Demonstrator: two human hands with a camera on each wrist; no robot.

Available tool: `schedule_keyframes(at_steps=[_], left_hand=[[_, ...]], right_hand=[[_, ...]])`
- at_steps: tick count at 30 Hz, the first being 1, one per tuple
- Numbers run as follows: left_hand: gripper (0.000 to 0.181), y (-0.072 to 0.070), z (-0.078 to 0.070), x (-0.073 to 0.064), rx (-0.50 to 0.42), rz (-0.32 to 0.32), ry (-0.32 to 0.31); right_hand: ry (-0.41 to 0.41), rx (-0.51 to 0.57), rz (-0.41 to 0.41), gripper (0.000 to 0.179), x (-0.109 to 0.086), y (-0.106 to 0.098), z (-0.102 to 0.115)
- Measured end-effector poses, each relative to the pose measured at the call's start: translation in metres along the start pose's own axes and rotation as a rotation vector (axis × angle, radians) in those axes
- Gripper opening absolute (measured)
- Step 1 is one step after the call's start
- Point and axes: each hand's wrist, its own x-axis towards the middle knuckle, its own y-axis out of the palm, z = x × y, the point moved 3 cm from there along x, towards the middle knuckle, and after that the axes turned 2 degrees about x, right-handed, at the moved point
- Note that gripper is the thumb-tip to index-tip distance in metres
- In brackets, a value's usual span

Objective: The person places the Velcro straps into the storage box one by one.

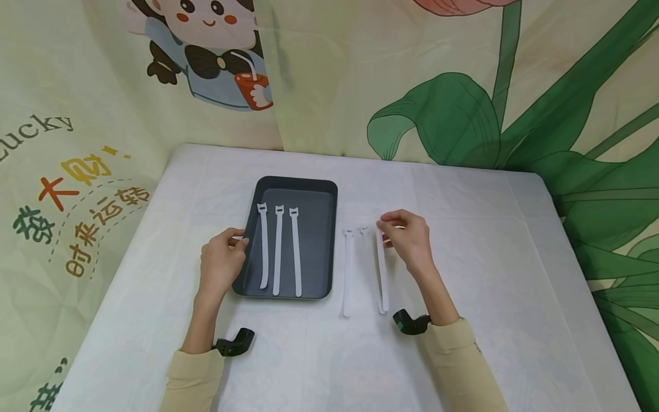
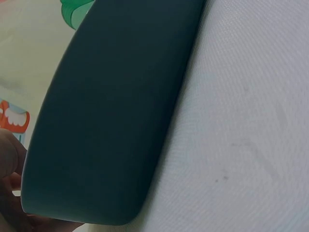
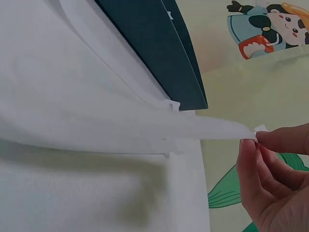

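Note:
A dark grey tray [image 1: 315, 240] holds three white hook-and-loop cable ties side by side, such as the middle cable tie [image 1: 278, 252]. My left hand [image 1: 221, 260] grips the tray's left rim between thumb and fingers; the left wrist view shows the tray wall [image 2: 106, 121] close up, hiding part of that hand. Right of the tray, my right hand [image 1: 409, 237] pinches the slotted end of another cable tie [image 3: 207, 126] between thumb and index finger, its strip hanging down toward the table. Two more ties lie on the cloth: one tie [image 1: 347, 274] nearer the tray, the other partly behind the held one.
A white cloth covers the table [image 1: 309, 366]. Behind it hangs a printed curtain [image 1: 329, 74] with a cartoon figure, leaves and lettering. Each wrist carries a black camera mount, such as the left mount [image 1: 235, 342].

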Motion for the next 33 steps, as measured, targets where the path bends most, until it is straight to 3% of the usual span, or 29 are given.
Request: schedule_keyframes(at_steps=[13, 33], left_hand=[[0.030, 0.001, -0.003, 0.001, 0.004, 0.008, -0.006], [0.030, 0.001, -0.004, -0.001, 0.026, 0.000, -0.027]], right_hand=[[0.023, 0.123, 0.090, 0.019, 0.003, 0.013, 0.019], [0.024, 0.223, 0.151, 0.018, 0.008, 0.047, 0.044]])
